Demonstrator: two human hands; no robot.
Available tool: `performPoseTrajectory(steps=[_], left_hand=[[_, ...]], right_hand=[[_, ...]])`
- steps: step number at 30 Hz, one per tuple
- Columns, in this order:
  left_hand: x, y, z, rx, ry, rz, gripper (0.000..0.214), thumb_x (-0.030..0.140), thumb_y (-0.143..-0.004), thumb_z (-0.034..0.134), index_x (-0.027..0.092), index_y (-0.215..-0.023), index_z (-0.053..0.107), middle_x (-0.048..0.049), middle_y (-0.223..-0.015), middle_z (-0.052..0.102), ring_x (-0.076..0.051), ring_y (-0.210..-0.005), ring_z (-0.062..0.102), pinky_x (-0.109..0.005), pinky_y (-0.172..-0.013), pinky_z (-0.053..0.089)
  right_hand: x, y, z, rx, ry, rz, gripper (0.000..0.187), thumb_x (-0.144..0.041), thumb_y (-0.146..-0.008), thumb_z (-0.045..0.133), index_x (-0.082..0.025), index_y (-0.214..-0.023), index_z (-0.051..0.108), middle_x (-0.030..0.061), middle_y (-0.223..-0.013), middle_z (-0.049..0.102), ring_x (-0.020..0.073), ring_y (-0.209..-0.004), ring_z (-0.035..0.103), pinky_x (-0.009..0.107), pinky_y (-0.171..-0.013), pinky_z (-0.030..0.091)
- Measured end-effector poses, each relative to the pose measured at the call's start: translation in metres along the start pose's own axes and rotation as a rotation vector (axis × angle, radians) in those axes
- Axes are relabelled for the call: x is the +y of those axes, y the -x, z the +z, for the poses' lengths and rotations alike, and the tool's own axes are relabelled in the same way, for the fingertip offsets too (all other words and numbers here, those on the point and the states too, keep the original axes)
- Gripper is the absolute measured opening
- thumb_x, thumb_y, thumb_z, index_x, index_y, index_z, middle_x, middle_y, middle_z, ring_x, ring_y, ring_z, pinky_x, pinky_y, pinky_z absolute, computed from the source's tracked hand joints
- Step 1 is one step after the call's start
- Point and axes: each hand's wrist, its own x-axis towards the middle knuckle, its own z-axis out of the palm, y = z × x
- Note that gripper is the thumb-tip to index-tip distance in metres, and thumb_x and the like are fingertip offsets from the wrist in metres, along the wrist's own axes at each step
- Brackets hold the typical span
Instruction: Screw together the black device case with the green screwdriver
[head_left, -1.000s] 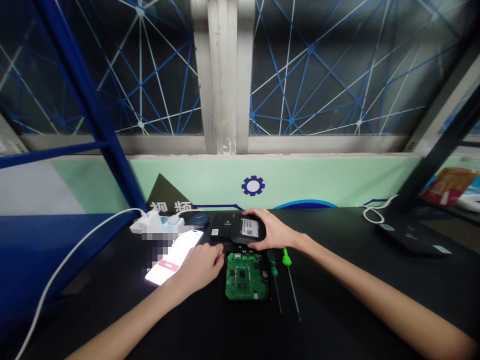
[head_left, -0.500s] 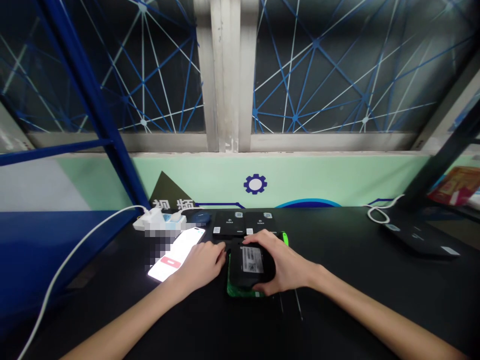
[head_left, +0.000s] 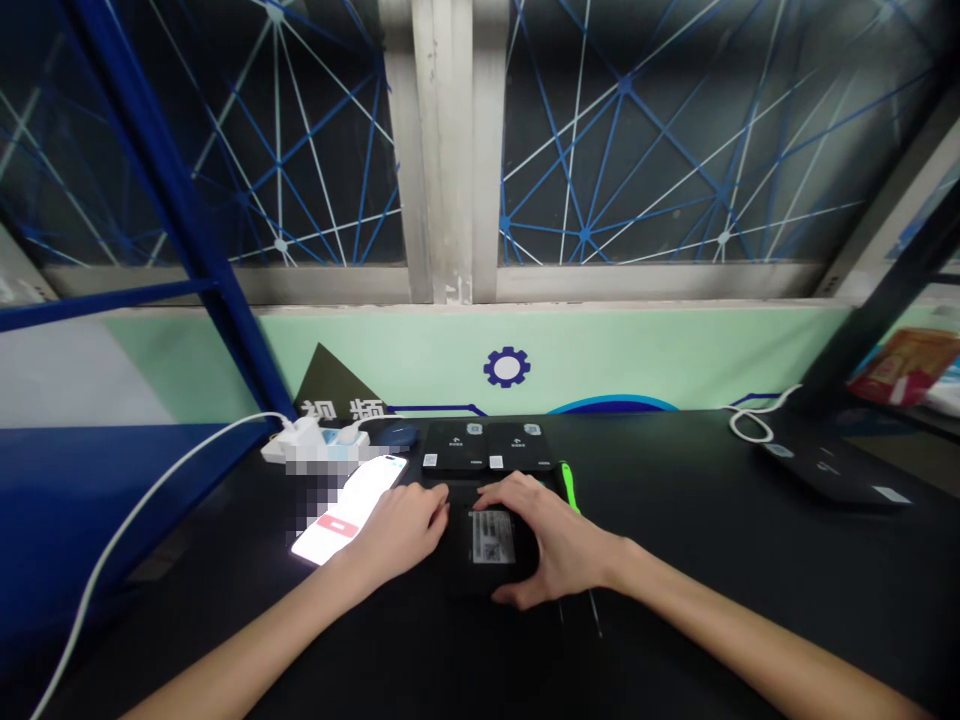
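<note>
Two hands: both rest on the black counter (head_left: 712,500), with the forearms entering from the near edge.
Right hand (head_left: 559,540): lies over the right side of the black rectangular plastic housing (head_left: 461,550). Its fingers (head_left: 510,492) curl over the far edge, the thumb sits at the near edge, and the grip is clamped on the housing.
Housing position: flat on the counter between the two hands, with the white printed label (head_left: 493,537) facing up.
Left hand (head_left: 401,525): palm down, fingers side by side and bent, clasping nothing. The tips touch the housing's far-left corner.
Screwdrivers: thin metal shafts (head_left: 594,612) show under the right wrist. A bright green handle (head_left: 568,482) lies just beyond the right hand.
Phone: a lit white-screened smartphone (head_left: 349,505) lies flat just left of the left hand.
Boxes: two black square boxes (head_left: 487,445) sit side by side, touching, just behind the housing.
Power strip: a white power strip (head_left: 311,440) with a white cable (head_left: 150,480) stands at the far left of the counter.
Far right: a flat black device (head_left: 825,465) lies well apart from the hands.
Backdrop: a pale green wall panel (head_left: 637,360) runs below the window.
</note>
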Motion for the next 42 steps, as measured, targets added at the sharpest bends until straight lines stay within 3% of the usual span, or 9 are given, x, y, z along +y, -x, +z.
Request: performPoseTrajectory(steps=[15, 18, 23, 29, 33, 42], left_hand=[[-0.001, -0.002, 0.003, 0.025, -0.024, 0.009, 0.025, 0.027, -0.098, 0.040, 0.021, -0.078, 0.054, -0.0036, -0.065, 0.060, -0.022, -0.061, 0.062, -0.030, -0.052, 0.024], [-0.001, -0.001, 0.003, 0.026, -0.024, 0.006, 0.025, 0.027, -0.098, 0.039, 0.022, -0.078, 0.053, -0.0034, -0.066, 0.061, -0.022, -0.060, 0.061, -0.030, -0.052, 0.023], [-0.001, -0.001, 0.004, 0.028, -0.018, -0.013, 0.024, 0.027, -0.097, 0.040, 0.022, -0.077, 0.052, -0.0034, -0.066, 0.061, -0.022, -0.061, 0.061, -0.030, -0.052, 0.022], [0.001, -0.001, 0.006, 0.040, -0.012, -0.055, 0.026, 0.028, -0.097, 0.040, 0.021, -0.075, 0.052, -0.0030, -0.066, 0.062, -0.021, -0.062, 0.062, -0.029, -0.053, 0.022], [0.002, 0.000, 0.007, 0.048, -0.011, -0.081, 0.027, 0.028, -0.097, 0.042, 0.021, -0.074, 0.053, -0.0028, -0.065, 0.061, -0.022, -0.063, 0.063, -0.029, -0.053, 0.023], [0.002, -0.002, 0.006, 0.034, 0.001, -0.099, 0.028, 0.029, -0.098, 0.041, 0.021, -0.075, 0.055, -0.0040, -0.067, 0.064, -0.024, -0.065, 0.064, -0.029, -0.053, 0.027]], right_hand=[[0.003, 0.004, -0.001, -0.065, 0.088, -0.022, 0.085, -0.055, -0.064, 0.081, -0.021, -0.137, 0.054, 0.0140, -0.143, 0.053, 0.0340, -0.126, 0.049, 0.051, -0.112, 0.033], [0.000, 0.004, -0.005, -0.060, 0.116, -0.049, 0.076, -0.057, -0.073, 0.075, -0.022, -0.136, 0.055, 0.0136, -0.145, 0.051, 0.0334, -0.127, 0.049, 0.051, -0.111, 0.034], [-0.009, 0.002, -0.006, -0.033, 0.169, -0.090, 0.047, -0.044, -0.091, 0.060, -0.021, -0.132, 0.060, 0.0115, -0.138, 0.058, 0.0286, -0.122, 0.054, 0.045, -0.107, 0.040], [-0.007, 0.001, 0.007, -0.041, 0.234, -0.142, 0.043, -0.038, -0.097, 0.052, -0.016, -0.133, 0.058, 0.0118, -0.141, 0.057, 0.0268, -0.128, 0.053, 0.040, -0.109, 0.040], [-0.007, 0.001, 0.010, -0.026, 0.246, -0.163, 0.031, -0.035, -0.095, 0.054, -0.021, -0.120, 0.066, 0.0084, -0.127, 0.065, 0.0239, -0.109, 0.060, 0.038, -0.096, 0.045], [-0.012, -0.014, 0.004, -0.013, 0.270, -0.144, 0.018, -0.031, -0.094, 0.055, -0.019, -0.085, 0.064, 0.0042, -0.084, 0.067, 0.0166, -0.078, 0.058, 0.028, -0.072, 0.041]])
